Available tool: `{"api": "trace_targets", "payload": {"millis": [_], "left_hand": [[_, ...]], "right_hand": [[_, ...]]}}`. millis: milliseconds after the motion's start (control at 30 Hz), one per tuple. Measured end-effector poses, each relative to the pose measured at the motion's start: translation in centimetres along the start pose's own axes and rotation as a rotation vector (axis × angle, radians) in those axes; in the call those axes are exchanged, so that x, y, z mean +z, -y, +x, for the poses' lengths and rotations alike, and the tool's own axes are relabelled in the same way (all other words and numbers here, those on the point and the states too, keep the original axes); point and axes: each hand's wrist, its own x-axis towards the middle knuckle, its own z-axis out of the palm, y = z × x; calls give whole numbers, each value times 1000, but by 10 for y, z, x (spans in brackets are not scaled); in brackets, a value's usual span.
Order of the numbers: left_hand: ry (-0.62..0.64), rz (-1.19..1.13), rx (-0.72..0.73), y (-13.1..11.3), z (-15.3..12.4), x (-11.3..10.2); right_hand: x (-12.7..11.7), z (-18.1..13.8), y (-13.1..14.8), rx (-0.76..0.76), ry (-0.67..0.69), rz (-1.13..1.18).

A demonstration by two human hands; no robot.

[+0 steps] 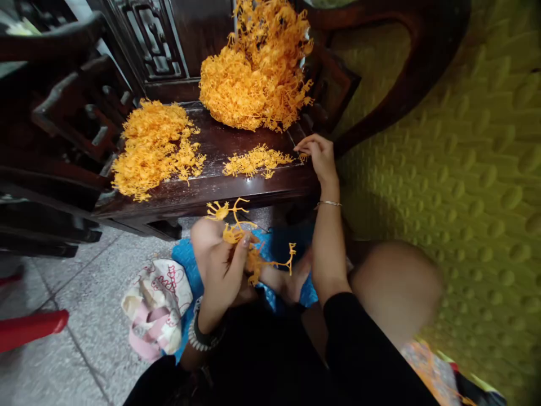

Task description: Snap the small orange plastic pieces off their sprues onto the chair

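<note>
My left hand (224,268) is closed around a bunch of orange plastic sprue pieces (240,231), held above my lap. My right hand (318,155) reaches to the dark wooden bench (236,186) and pinches at a small orange piece (302,156) at the right end of a thin scatter of orange pieces (253,161). A large heap of orange pieces (257,73) stands at the back of the bench. A flatter pile of orange pieces (154,146) lies on its left end.
A blue cloth (276,248) lies under my feet on the tiled floor. A white printed bag (156,307) sits at lower left, next to a red bar (29,328). A yellow-green textured cushion (465,169) fills the right side. Carved dark wood furniture (76,107) stands behind the bench.
</note>
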Motion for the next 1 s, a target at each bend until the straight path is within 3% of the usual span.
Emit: {"api": "trace_targets", "payload": {"millis": [267,467,567,600,633,700,767,800,1000], "left_hand": [[126,-113,1,14,34,-1],[60,-91,-22,25,50,7],[20,-170,-57,26,58,11],[-44,-195,-82,25,62,13],[-111,-219,-110,25,66,15],[-172,-275,-150,22,75,20],[-118,-334,-153,18,86,24],[-86,-351,-137,16,93,26],[-88,-286,-43,7,125,26]], "right_hand": [[2,-2,6,-27,-32,-107],[0,1,12,5,-64,-154],[18,-23,37,-106,-278,-143],[28,-38,49,-148,-393,-140],[40,-55,62,-161,-405,-129],[65,-88,85,-135,-126,-108],[84,-111,103,-93,209,-115],[90,-118,109,-62,280,-125],[86,-116,117,21,348,-82]]}}
